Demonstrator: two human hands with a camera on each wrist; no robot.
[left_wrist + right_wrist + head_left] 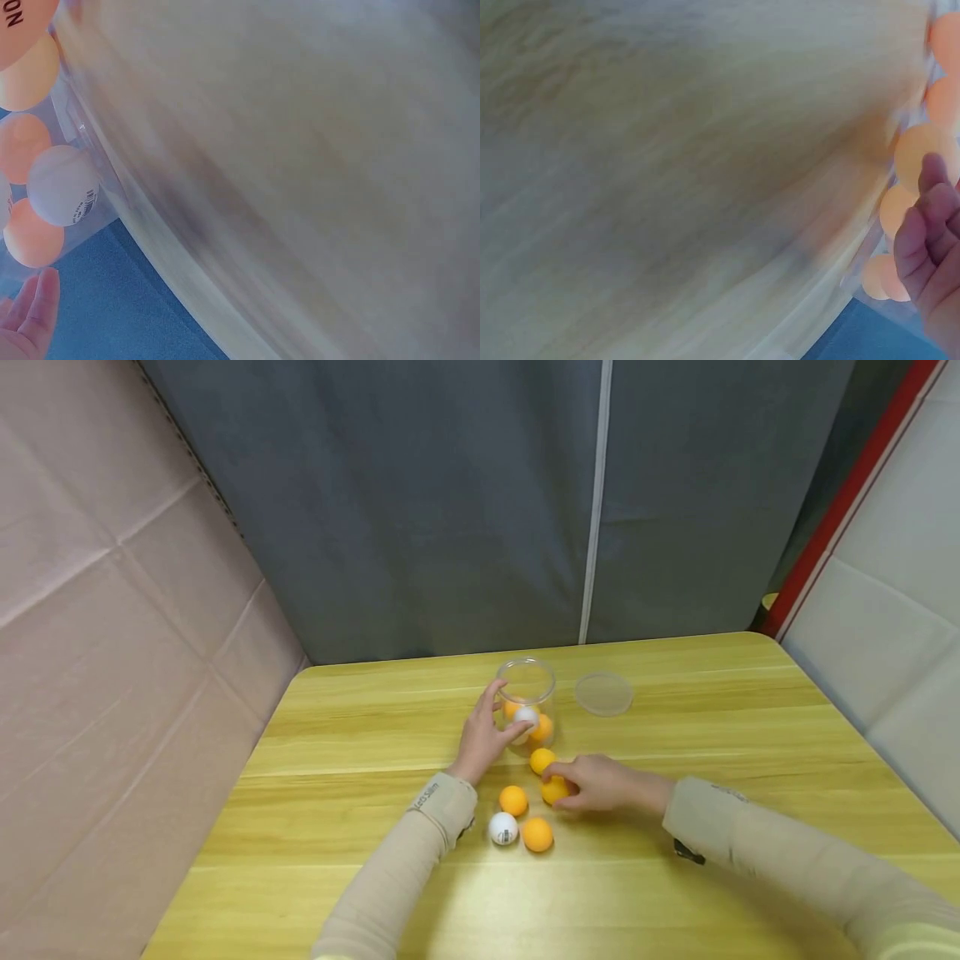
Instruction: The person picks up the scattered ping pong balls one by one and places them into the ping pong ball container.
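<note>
Head view, centre of frame: a clear plastic jar (527,697) stands upright and open on the wooden counter (360,827), holding orange balls and one white ball. The left hand (483,735) wraps its curled fingers (491,695) round the jar's left wall. Just below the jar, the right hand (600,783) pinches a glossy orange ball (553,791) between its fingertips, low over the counter. Beside it lie further orange balls (513,800) and a white printed ball (503,828). The round clear lid (603,693) lies flat at the jar's right. Both wrist views are largely blurred.
</note>
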